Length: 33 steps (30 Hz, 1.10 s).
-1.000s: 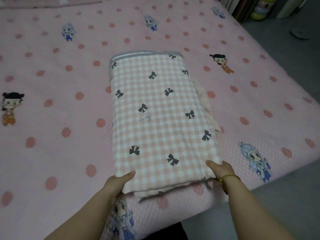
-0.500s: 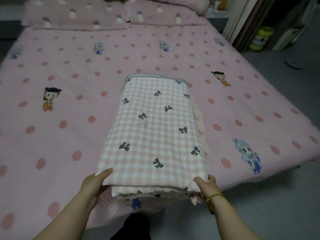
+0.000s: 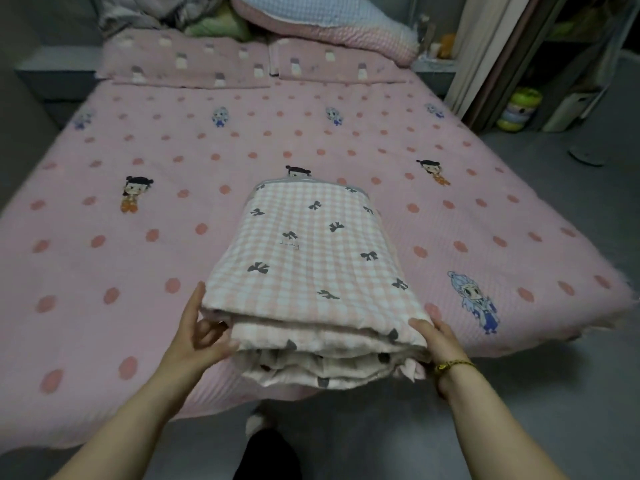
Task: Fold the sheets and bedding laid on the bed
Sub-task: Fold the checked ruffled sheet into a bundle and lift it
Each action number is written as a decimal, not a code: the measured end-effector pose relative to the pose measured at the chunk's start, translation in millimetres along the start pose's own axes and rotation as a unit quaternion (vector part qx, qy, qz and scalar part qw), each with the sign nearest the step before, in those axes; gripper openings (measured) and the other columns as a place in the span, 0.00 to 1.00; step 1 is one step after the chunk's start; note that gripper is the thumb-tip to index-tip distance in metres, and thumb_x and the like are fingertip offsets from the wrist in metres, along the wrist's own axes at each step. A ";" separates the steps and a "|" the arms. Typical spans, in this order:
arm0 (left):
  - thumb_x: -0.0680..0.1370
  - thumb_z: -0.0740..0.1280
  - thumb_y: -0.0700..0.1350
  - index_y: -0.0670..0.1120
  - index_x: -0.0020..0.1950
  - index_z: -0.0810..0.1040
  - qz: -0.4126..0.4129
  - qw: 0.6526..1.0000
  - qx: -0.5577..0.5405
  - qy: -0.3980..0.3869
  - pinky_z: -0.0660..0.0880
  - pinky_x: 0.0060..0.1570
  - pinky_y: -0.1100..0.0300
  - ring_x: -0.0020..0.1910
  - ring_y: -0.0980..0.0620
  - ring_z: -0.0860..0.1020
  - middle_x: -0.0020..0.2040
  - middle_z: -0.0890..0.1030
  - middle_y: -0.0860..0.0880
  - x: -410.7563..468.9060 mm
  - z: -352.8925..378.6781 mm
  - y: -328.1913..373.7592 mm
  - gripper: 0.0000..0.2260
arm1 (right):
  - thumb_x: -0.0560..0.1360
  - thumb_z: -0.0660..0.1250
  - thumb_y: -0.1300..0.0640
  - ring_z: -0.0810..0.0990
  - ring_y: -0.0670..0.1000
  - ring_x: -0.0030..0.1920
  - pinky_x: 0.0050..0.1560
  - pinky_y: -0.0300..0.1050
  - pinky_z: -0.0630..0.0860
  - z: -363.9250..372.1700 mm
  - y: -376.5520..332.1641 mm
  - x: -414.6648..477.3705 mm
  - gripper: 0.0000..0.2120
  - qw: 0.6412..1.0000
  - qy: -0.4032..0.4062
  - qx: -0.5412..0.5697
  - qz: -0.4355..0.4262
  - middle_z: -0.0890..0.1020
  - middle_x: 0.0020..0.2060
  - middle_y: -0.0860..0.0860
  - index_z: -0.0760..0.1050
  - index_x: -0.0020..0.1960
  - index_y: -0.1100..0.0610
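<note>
**At the near edge of the bed [image 3: 138, 271], folded blanket [image 3: 311, 258] being gripped at both corners**

Thick and bow-printed, it is lying flat on the pink dotted bed. Two pillows [image 3: 187, 64] are resting at the far end. The left hand [image 3: 194, 337] is gripping the checked stack's left corner, the right hand [image 3: 440, 341] its right corner, a gold bracelet [image 3: 453, 365] sitting on that wrist.

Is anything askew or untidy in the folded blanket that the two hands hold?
Yes, slightly. At the near end of the folded blanket, the layers do not line up: the lower ones bulge out past the top one, and a pink corner pokes out beside the right hand.
</note>
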<state>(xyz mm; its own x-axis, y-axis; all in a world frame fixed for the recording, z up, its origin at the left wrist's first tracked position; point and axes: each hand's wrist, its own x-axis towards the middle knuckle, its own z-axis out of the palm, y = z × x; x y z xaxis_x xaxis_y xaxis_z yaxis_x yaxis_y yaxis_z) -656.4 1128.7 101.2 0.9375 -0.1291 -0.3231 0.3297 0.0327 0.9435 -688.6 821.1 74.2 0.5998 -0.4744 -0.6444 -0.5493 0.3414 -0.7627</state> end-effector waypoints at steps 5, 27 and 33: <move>0.64 0.78 0.39 0.68 0.63 0.44 0.130 0.955 0.263 -0.033 0.66 0.54 0.73 0.63 0.61 0.65 0.60 0.62 0.69 29.3 20.0 23.6 0.50 | 0.75 0.63 0.55 0.78 0.53 0.34 0.31 0.41 0.75 6.2 -63.4 22.5 0.14 1.000 -0.002 -0.010 -0.002 0.81 0.36 0.54 0.75 0.58 0.62; 0.72 0.70 0.49 0.42 0.57 0.74 -0.089 0.968 0.199 0.127 0.73 0.59 0.47 0.54 0.42 0.76 0.58 0.76 0.40 343.4 39.8 133.9 0.18 | 0.71 0.64 0.37 0.44 0.51 0.75 0.73 0.56 0.42 171.7 -180.9 142.1 0.43 0.870 0.070 -0.410 -0.266 0.48 0.76 0.51 0.42 0.75 0.45; 0.78 0.57 0.56 0.48 0.71 0.60 0.307 0.852 0.364 0.219 0.49 0.71 0.50 0.72 0.49 0.57 0.71 0.64 0.43 299.6 94.2 103.3 0.24 | 0.73 0.55 0.34 0.43 0.52 0.76 0.72 0.61 0.42 209.8 -186.2 215.9 0.39 0.874 0.061 -0.448 -0.175 0.48 0.76 0.54 0.41 0.76 0.47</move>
<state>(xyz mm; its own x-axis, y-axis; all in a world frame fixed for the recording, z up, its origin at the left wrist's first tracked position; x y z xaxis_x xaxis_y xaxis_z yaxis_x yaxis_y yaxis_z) -352.0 1000.1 108.7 0.9130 0.0780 0.4004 -0.2441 -0.6819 0.6895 -334.8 825.4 65.3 0.7860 -0.5239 -0.3283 -0.6127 -0.5895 -0.5263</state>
